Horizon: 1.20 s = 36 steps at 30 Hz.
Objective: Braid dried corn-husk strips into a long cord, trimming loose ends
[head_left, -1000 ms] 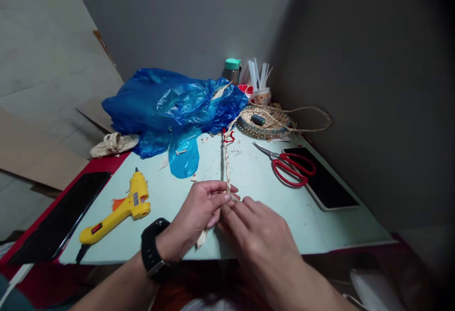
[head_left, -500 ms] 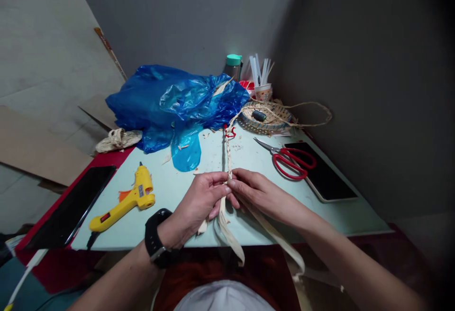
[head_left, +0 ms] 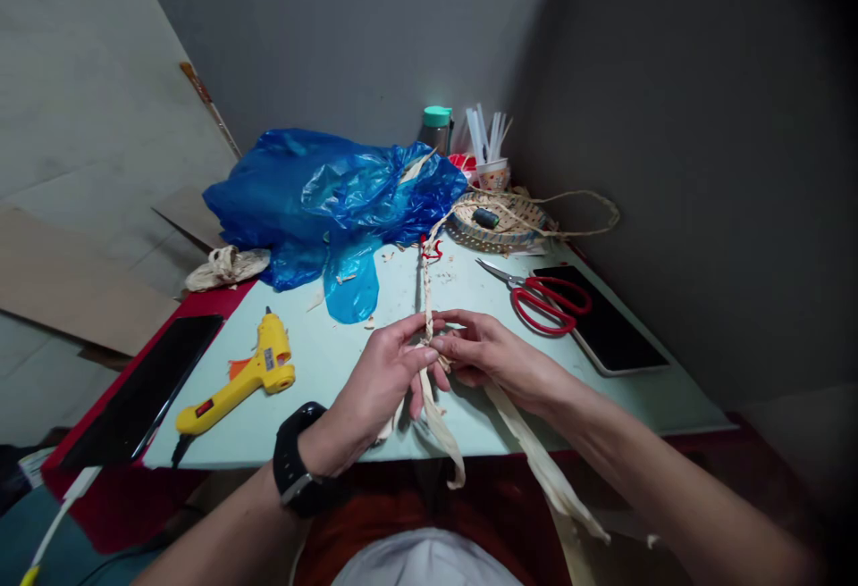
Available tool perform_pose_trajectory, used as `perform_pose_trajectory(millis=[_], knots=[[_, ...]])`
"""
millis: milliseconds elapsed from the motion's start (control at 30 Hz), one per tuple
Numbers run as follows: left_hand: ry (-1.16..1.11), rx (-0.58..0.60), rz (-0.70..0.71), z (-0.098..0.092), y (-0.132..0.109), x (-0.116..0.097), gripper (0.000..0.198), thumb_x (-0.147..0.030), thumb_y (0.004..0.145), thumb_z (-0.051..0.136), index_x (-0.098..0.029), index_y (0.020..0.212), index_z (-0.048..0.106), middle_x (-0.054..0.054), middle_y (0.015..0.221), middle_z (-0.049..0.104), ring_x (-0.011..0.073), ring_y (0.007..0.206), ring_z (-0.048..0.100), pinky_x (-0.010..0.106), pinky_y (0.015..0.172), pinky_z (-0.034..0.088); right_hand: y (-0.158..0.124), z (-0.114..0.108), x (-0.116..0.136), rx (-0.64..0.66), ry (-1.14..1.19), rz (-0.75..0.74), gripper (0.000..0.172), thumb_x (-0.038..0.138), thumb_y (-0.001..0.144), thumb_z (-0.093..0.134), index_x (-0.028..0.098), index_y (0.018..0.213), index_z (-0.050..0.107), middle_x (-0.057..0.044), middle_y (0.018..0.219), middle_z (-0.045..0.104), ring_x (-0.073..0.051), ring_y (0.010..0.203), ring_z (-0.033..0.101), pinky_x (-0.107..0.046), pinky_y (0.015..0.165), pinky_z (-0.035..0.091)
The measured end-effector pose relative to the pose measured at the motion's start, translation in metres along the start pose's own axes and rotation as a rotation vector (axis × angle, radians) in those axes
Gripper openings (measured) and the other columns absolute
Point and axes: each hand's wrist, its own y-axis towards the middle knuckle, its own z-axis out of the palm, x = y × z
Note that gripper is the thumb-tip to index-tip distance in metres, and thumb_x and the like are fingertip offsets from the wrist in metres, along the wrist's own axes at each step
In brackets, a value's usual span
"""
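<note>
Both our hands have closed in tighter on the braid's near end since 0.5 s ago. We see the braid point(head_left: 427, 296) run straight away from us, its long axis pointing to the far edge of the desk point(head_left: 603, 389). Our left hand point(head_left: 392, 376) and right hand point(head_left: 489, 354) meet at its near end, fingers pinching it, wrists over the desk's near edge, equally close. 2 loose strips point(head_left: 536, 465) trail off that edge.

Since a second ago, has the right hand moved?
Yes. The right hand, pinching the braid, moved away from the table's front edge, nearer the red scissors.
</note>
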Motion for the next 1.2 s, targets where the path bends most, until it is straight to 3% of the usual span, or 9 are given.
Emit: perform_pose_trajectory(millis=[233, 333, 433, 567, 700, 867, 1033, 1133, 1200], knots=[[0.193, 0.015, 0.013, -0.005, 0.001, 0.006, 0.035, -0.022, 0.087, 0.044, -0.015, 0.121, 0.051, -0.001, 0.064, 0.061, 0.0074, 0.034, 0.051, 0.015, 0.034, 0.037, -0.001, 0.001, -0.006, -0.149, -0.032, 0.045, 0.042, 0.041, 0.08, 0.065, 0.015, 0.109, 0.049, 0.004, 0.064, 0.052, -0.007, 0.05, 0.041, -0.02, 0.047, 0.026], [0.316, -0.016, 0.069, -0.003, -0.001, 0.008, 0.026, -0.024, 0.089, 0.041, -0.016, 0.11, 0.053, -0.001, 0.067, 0.061, 0.0071, 0.034, 0.051, 0.016, 0.035, 0.038, 0.001, 0.0, -0.002, -0.036, -0.066, 0.05, 0.028, 0.041, 0.084, 0.058, 0.013, 0.088, 0.055, 0.001, 0.066, 0.054, -0.007, 0.05, 0.039, -0.021, 0.046, 0.024], [0.416, -0.049, 0.112, 0.0, -0.004, 0.003, 0.021, -0.025, 0.089, 0.04, -0.016, 0.102, 0.055, -0.001, 0.07, 0.06, 0.0063, 0.033, 0.048, 0.018, 0.035, 0.038, 0.005, -0.002, 0.0, 0.081, -0.172, 0.031, 0.03, 0.038, 0.088, 0.049, 0.013, 0.072, 0.054, -0.001, 0.065, 0.055, -0.007, 0.05, 0.035, -0.022, 0.046, 0.023], [0.529, -0.072, 0.176, 0.001, -0.007, -0.003, 0.022, -0.023, 0.089, 0.04, -0.016, 0.1, 0.058, 0.001, 0.075, 0.061, 0.0077, 0.04, 0.051, 0.02, 0.044, 0.042, 0.008, 0.001, -0.005, -0.011, -0.401, -0.083, 0.026, 0.034, 0.091, 0.046, 0.015, 0.077, 0.055, -0.002, 0.068, 0.06, -0.011, 0.061, 0.047, -0.023, 0.057, 0.033], [0.617, -0.113, 0.126, -0.003, -0.009, -0.004, 0.026, -0.021, 0.088, 0.043, -0.017, 0.108, 0.059, 0.003, 0.083, 0.064, 0.0103, 0.046, 0.054, 0.023, 0.052, 0.045, 0.003, 0.007, -0.01, -0.083, -0.587, -0.147, 0.025, 0.032, 0.095, 0.038, 0.018, 0.079, 0.051, 0.0, 0.073, 0.061, -0.012, 0.066, 0.051, -0.025, 0.065, 0.036], [0.874, -0.218, 0.242, -0.01, -0.01, -0.002, 0.015, -0.017, 0.086, 0.047, -0.017, 0.086, 0.062, 0.007, 0.092, 0.065, 0.0206, 0.087, 0.06, 0.031, 0.079, 0.044, -0.003, 0.012, -0.009, -0.183, -0.731, -0.173, 0.022, 0.033, 0.095, 0.038, 0.02, 0.079, 0.045, 0.004, 0.068, 0.052, -0.011, 0.062, 0.044, -0.024, 0.06, 0.033], [0.981, -0.276, 0.196, -0.011, -0.015, -0.009, 0.018, -0.023, 0.088, 0.046, -0.017, 0.077, 0.059, 0.006, 0.083, 0.064, 0.0199, 0.082, 0.058, 0.03, 0.072, 0.042, -0.001, 0.009, -0.012, -0.199, -0.723, -0.2, 0.021, 0.033, 0.093, 0.041, 0.019, 0.078, 0.048, 0.004, 0.067, 0.05, -0.011, 0.062, 0.042, -0.023, 0.059, 0.032], [0.982, -0.275, 0.175, -0.001, -0.022, -0.009, 0.02, -0.025, 0.09, 0.045, -0.018, 0.079, 0.06, 0.004, 0.081, 0.065, 0.0181, 0.076, 0.059, 0.028, 0.068, 0.042, 0.002, 0.007, -0.016, -0.209, -0.689, -0.213, 0.018, 0.029, 0.09, 0.045, 0.018, 0.079, 0.054, 0.002, 0.07, 0.053, -0.012, 0.064, 0.044, -0.023, 0.061, 0.033], [1.051, -0.281, 0.238, 0.009, -0.028, -0.001, 0.021, -0.021, 0.091, 0.043, -0.017, 0.084, 0.062, 0.004, 0.081, 0.064, 0.0175, 0.074, 0.06, 0.028, 0.067, 0.043, 0.003, 0.006, -0.018, -0.218, -0.623, -0.208, 0.016, 0.027, 0.087, 0.047, 0.017, 0.078, 0.057, 0.002, 0.07, 0.053, -0.012, 0.065, 0.044, -0.023, 0.061, 0.033]])
